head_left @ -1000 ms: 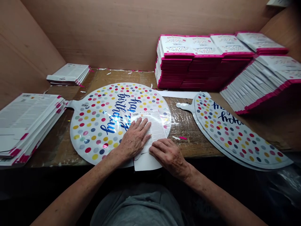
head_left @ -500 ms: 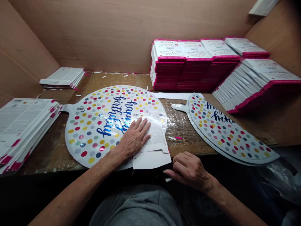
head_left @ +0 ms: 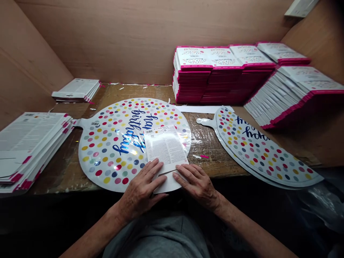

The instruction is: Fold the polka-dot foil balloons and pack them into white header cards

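Both hands open, unclamped: left hand [head_left: 141,190] and right hand [head_left: 197,183] flat on lower edge of printed card [head_left: 165,147], which lies on polka-dot foil balloon [head_left: 104,157].

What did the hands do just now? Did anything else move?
The left hand slid down the white printed card to its lower end. The right hand came back from the table's edge onto that end. The dotted foil balloon, the second balloon and the pink-edged stacks stayed put.

The person's bare forearms [head_left: 91,229] lead to an uncovered left hand [head_left: 142,186] and right hand [head_left: 197,186]. Between them sits a soft, creased grey cloth garment [head_left: 153,238], though whether shirt or trousers is hard to tell.
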Demonstrator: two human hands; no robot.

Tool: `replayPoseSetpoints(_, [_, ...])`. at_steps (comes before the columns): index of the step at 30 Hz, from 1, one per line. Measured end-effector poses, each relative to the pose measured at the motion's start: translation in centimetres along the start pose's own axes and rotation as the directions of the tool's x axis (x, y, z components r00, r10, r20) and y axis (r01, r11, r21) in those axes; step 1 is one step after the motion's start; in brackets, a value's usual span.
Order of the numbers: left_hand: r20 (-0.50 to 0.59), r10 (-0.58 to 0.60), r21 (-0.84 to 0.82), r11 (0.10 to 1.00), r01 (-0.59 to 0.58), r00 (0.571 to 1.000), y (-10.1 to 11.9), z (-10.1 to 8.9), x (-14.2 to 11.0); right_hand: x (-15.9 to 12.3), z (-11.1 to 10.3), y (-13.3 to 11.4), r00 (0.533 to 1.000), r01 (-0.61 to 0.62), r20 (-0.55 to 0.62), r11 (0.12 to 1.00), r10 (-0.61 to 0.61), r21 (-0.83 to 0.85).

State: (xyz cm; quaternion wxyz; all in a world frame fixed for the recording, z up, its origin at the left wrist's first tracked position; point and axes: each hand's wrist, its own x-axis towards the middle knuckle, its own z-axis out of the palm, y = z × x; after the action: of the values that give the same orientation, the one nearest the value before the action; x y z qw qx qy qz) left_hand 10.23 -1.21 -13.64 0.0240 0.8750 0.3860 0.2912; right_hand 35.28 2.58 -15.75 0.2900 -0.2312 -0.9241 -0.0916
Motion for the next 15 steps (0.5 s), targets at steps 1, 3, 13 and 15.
replayPoseSetpoints(1, [-0.013, -0.01, 0.003, 1.0, 0.01, 1.0, 0.3, 0.1, 0.0, 0.2, 0.0, 0.0, 1.0, -0.006, -0.01, 1.0, 0.006, 0.026])
replayPoseSetpoints(3, [-0.046, -0.073, -0.014, 0.997, 0.073, 0.996, 0.7, 0.3, 0.3, 1.0, 0.0, -0.1, 0.997, -0.068, -0.029, 0.992, 0.072, 0.102])
replayPoseSetpoints(13, [-0.177, -0.568, -0.014, 0.818, 0.575, 0.804, 1.0, 2.8, 1.6, 2.0, 0.9, 0.2, 0.964, -0.265, 0.026, 0.964, 0.265, 0.013])
replayPoseSetpoints(15, [-0.199, -0.592, 0.009, 0.795, 0.606, 0.781, 0.9, 3.3, 1.5, 1.0, 0.7, 0.1, 0.981, -0.179, 0.069, 0.981, 0.184, -0.072])
